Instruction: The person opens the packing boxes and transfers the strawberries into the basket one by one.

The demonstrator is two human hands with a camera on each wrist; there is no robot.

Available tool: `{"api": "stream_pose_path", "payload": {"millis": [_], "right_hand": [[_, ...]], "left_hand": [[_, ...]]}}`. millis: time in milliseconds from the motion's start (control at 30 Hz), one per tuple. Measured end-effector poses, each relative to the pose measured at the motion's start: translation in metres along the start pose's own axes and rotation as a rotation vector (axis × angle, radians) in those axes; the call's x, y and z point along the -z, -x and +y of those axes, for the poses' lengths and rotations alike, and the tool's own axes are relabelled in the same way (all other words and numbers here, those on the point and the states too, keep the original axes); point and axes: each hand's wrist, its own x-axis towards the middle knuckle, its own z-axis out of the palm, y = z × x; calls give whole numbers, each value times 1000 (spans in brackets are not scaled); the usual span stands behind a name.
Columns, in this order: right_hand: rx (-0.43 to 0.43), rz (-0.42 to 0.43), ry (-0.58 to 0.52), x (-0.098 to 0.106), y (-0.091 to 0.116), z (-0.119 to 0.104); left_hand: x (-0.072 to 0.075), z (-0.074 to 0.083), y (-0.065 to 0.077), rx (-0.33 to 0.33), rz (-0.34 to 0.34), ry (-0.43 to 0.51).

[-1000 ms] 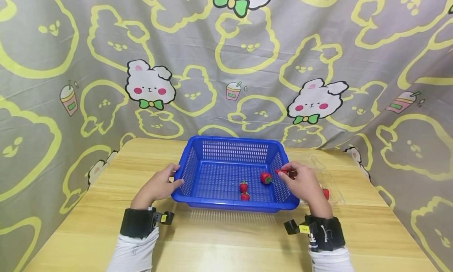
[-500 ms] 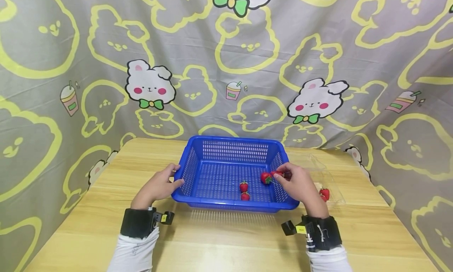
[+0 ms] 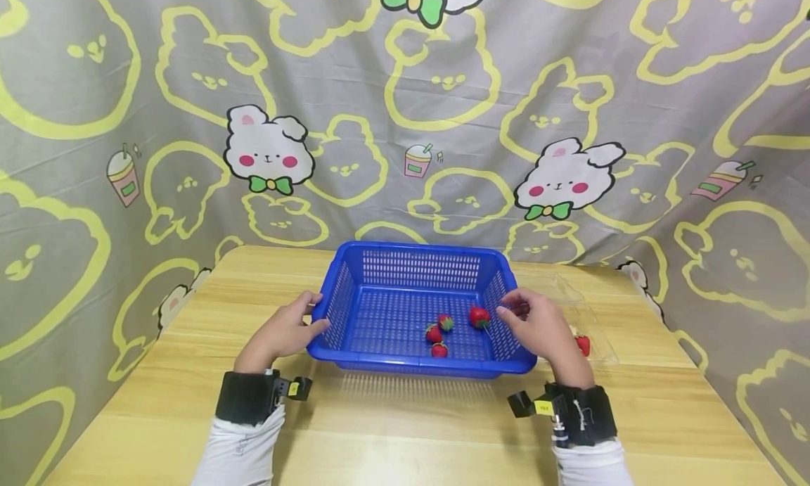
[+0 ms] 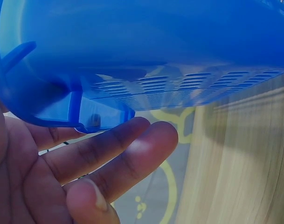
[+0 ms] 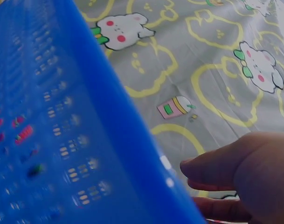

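Note:
A blue slotted plastic basket (image 3: 411, 364) stands on the table. In the head view my left hand (image 3: 287, 331) holds its left rim, the thumb lying over the edge. From the left wrist view, the fingers (image 4: 142, 149) extend under the rim. Several strawberries lie inside: a group of three, including one strawberry (image 3: 433, 333), and a separate strawberry (image 3: 479, 317) closer to the right wall. Over the right rim is my right hand (image 3: 536, 324), thumb and fingers apart with nothing between them. In the right wrist view that hand (image 5: 244, 177) is just outside the basket wall.
Right of the basket, partly behind my right hand, lies a clear plastic container (image 3: 598, 331) with red strawberries (image 3: 582, 345) in it. The wooden table (image 3: 405, 430) reaches back to a patterned grey curtain (image 3: 354, 71).
The right hand has let a strawberry go into the basket and drawn back right to the rim. That strawberry now lies beside the other two left of the single one. The left hand stays put.

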Motion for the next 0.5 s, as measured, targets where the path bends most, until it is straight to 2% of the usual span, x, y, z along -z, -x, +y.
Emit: {"api": "stream_pose_path", "payload": {"millis": [300, 500], "right_hand": [[-64, 55, -31, 19, 1, 15], [-109, 69, -21, 23, 2, 27]], "left_hand": [[1, 1, -1, -10, -2, -3], [0, 0, -1, -4, -5, 3]]}}
